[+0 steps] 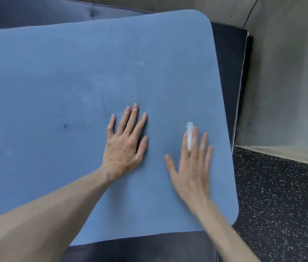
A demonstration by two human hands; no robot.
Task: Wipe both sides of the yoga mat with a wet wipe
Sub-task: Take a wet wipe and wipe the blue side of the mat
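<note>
The blue yoga mat (pixel 85 87) lies spread flat over a dark padded surface and fills most of the view. My left hand (pixel 125 142) rests flat on it near the middle, fingers straight and spread. To its right, my right hand (pixel 191 165) also lies flat on the mat, slightly blurred. A thin white wet wipe (pixel 189 136) is pinched between its index and middle fingers and sticks out past the fingertips. A few dark specks and pale smears mark the mat's left half.
A dark padded mat (pixel 227 59) shows under the blue mat along its right and near edges. Black speckled rubber floor (pixel 281 205) lies at the lower right. A grey concrete wall (pixel 285 82) rises on the right and behind.
</note>
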